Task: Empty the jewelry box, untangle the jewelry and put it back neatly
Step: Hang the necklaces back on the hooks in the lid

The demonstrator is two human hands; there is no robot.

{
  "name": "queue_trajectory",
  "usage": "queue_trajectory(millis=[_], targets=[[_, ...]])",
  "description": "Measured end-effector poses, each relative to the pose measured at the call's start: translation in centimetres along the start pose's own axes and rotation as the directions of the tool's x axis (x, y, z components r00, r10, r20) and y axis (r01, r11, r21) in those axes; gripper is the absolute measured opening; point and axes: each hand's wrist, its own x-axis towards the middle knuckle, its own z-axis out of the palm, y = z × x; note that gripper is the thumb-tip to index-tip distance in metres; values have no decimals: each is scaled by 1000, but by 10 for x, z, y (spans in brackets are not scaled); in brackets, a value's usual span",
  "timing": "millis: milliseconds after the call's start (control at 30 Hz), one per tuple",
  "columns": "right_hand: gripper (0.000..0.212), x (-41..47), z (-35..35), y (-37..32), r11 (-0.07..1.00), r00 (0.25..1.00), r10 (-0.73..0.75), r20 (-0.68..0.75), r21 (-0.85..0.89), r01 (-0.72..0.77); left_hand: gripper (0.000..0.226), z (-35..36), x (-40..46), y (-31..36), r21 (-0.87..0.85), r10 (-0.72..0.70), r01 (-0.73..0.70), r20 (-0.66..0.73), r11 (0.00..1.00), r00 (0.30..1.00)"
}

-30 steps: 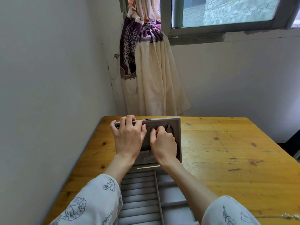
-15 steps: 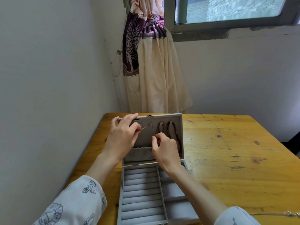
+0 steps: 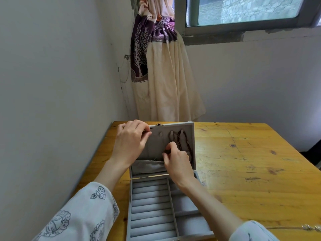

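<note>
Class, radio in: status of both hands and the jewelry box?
Left hand pinching at lid's top edge. Right hand pinching dark necklace hung inside jewelry box lid. Nothing blocking.

A grey velvet jewelry box (image 3: 152, 211) stands open at lower centre of the frame, lid (image 3: 173, 131) upright; dark beaded strings (image 3: 186, 143) hang from the lid's hooks.

Matt grey velvety jewelry box (image 3: 152, 208), glossy scuffed wooden table (image 3: 251, 162), cloth curtain (image 3: 166, 84)
</note>
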Motion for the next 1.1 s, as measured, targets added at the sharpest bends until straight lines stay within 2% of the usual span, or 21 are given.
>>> queue_trajectory(millis=[133,267,367,633,733,900,1100], targets=[[19,-2,-4,-1,1000,1000,-21,1,8,21,30,-1,-9,-5,19,37,-39,105,999,994],[15,-7,-3,-1,995,995,-98,1,-36,98,37,-5,-12,-5,-9,56,-56,130,998,990],[15,-8,-5,3,991,993,-117,-2,-62,117,37,-8,-12,-5,-31,52,-48,145,998,988],[29,1,-10,-1,955,993,-109,33,-273,114,33,-13,-16,-2,-21,65,-63,177,998,982],[24,0,-12,-3,953,992,-123,37,-274,129,32,-15,-16,-1,-32,67,-63,183,998,981],[36,-4,-12,-2,945,987,-129,91,-289,150,26,-14,-20,-1,-29,61,-57,176,998,982],[32,-6,-10,-4,975,980,-104,172,-175,134,25,-13,-23,4,-12,46,-45,179,999,983]])
